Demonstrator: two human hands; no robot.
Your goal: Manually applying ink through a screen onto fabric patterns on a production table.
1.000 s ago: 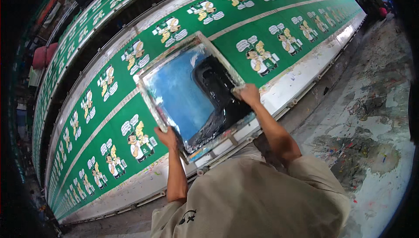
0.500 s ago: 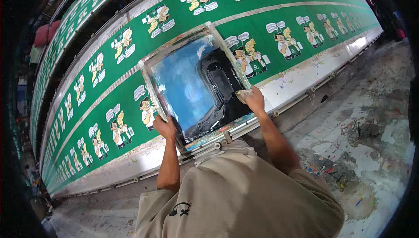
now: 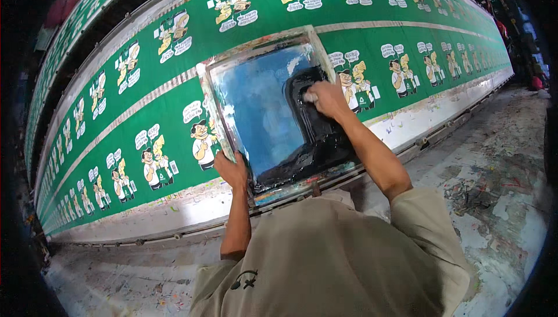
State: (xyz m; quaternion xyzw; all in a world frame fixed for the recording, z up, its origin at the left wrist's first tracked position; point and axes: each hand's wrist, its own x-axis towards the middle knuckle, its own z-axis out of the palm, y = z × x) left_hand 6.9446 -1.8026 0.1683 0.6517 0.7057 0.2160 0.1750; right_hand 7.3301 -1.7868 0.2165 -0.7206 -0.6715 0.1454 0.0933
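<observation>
A screen-printing frame [image 3: 263,45] with blue mesh [image 3: 253,104] lies tilted across the green printed sheeting in front of me. Thick wet black ink [image 3: 285,166] pools along the mesh's near and right sides. My left hand [image 3: 231,170] is closed round the frame's left rim near its lower corner. Inside the frame, on the right, my right hand [image 3: 328,99] is closed on an ink-covered squeegee [image 3: 308,114], whose shape is partly lost in the black ink.
A long table carries green sheeting [image 3: 145,113] printed with repeated cartoon figures in two rows. A pale rail [image 3: 192,232] runs along its near edge. Another table of green prints [image 3: 87,20] stands at the far left. The floor [image 3: 488,183] is paint-stained.
My right hand has let go of the frame's right rim and moved inward onto the squeegee. My left hand stays on the left rim. The head view has shifted.
</observation>
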